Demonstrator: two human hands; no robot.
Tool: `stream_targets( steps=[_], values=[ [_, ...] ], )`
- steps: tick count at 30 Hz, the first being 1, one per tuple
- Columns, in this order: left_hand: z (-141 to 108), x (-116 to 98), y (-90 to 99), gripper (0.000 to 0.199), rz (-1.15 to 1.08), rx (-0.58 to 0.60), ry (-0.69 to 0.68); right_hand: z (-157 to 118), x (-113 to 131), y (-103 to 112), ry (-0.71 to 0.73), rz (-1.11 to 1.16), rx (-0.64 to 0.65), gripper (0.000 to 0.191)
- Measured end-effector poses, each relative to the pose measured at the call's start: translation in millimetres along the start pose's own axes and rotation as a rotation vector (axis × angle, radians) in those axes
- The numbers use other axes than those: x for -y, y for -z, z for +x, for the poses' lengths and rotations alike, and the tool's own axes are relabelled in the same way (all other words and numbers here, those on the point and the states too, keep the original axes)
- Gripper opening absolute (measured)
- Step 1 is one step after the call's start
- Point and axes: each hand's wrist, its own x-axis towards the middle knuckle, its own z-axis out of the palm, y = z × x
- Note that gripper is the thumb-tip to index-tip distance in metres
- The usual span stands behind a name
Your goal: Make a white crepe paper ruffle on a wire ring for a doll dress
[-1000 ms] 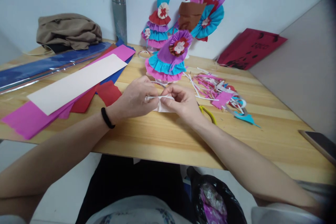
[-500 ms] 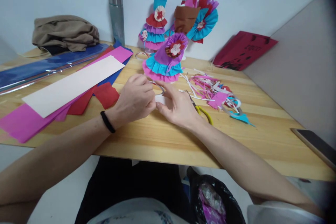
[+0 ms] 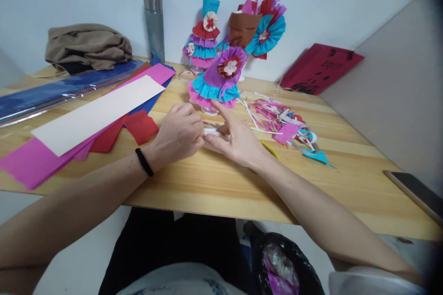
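Low over the wooden table, my two hands meet at a narrow white strip [image 3: 216, 132]. My left hand [image 3: 180, 130] is curled closed at the strip's left end, its fingertips hidden. The thumb of my right hand [image 3: 240, 143] presses on the strip, with the index finger stretched out toward the doll-like figure behind. Between the hands a thin curved edge shows, possibly of a tape ring, mostly covered. Just beyond stands the small figure in a purple, blue and pink ruffled paper dress [image 3: 221, 78]. Scissors with a yellow handle [image 3: 269, 150] lie partly hidden behind my right hand.
Coloured paper sheets [image 3: 100, 117] and a red scrap [image 3: 141, 126] lie left. Paper trimmings [image 3: 277, 117] are heaped right. At the back stand a flask [image 3: 154, 27], more dressed figures [image 3: 204, 39] and a red bag [image 3: 321, 69]. A phone [image 3: 415, 191] rests at the right edge.
My right index finger has lifted and straightened away from the curved ring edge. The ring now shows less, and my right hand covers more of the scissors.
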Motion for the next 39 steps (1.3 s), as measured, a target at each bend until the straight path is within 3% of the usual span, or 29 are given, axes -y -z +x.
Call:
stream_targets(
  steps=[7, 10, 18, 25, 33, 39],
  values=[
    [-1, -2, -1.7, 0.019, -0.036, -0.008, 0.009, 1, -5, -4, 0.038, -0.182, -0.042, 0.079],
    [0, 2, -1.6, 0.020, -0.021, -0.056, 0.052, 1, -6, -4, 0.050, -0.105, -0.073, 0.078],
    [1, 3, -0.9, 0.025, -0.161, -0.062, 0.140, 4, -11, -5, -0.017, 0.310, -0.238, 0.017],
    [2, 1, 0.0, 0.025, -0.229, -0.075, 0.102, 5, -3, -8, -0.096, 0.369, -0.204, 0.016],
    [3, 0, 2.3, 0.025, -0.234, -0.073, 0.126, -1, -1, -9, 0.033, 0.306, -0.203, 0.007],
    [4, 0, 1.8, 0.026, -0.210, -0.081, 0.127, 0, -3, -10, 0.011, 0.373, -0.218, 0.010]
  ],
)
